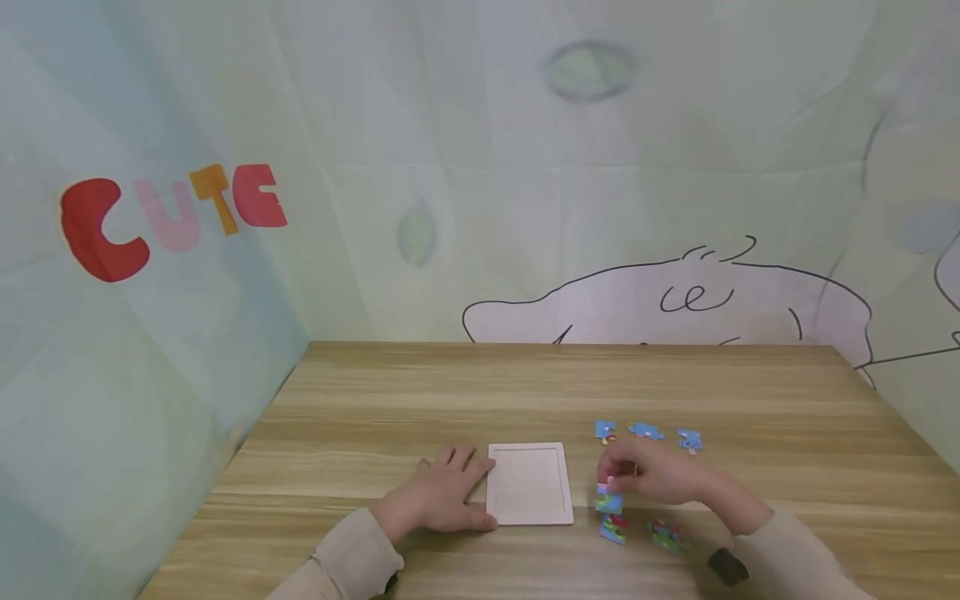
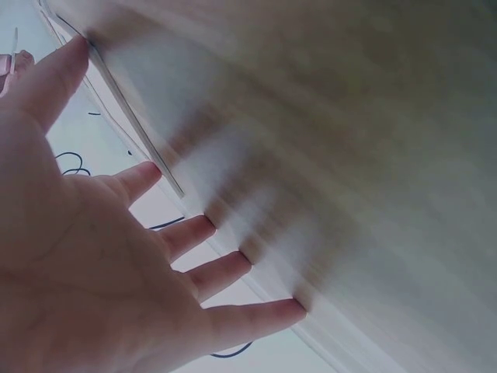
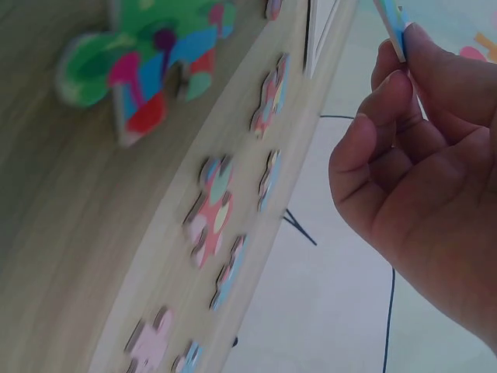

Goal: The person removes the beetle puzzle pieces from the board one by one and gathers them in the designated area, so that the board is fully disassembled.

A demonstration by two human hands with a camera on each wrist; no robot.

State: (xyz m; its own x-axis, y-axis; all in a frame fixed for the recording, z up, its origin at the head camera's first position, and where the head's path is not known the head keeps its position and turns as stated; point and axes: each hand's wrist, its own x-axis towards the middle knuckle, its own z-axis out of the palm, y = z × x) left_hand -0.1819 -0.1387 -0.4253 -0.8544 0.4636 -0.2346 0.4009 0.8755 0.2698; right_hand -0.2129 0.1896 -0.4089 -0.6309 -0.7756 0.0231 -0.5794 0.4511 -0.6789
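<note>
A white square puzzle frame with a plain inner panel lies on the wooden table. My left hand is spread at its left side, thumb and a fingertip at the border. In the left wrist view the fingers are straight, tips down on the surface. To the right of the frame, my right hand pinches a blue and green puzzle piece between thumb and fingers. That puzzle piece appears edge-on, raised off the table, in the right wrist view.
Three blue puzzle pieces lie beyond my right hand. Nearer me are a red-and-blue piece and a green piece. The right wrist view also shows pinkish pieces lying under the hand. Behind the table hangs a printed cloth.
</note>
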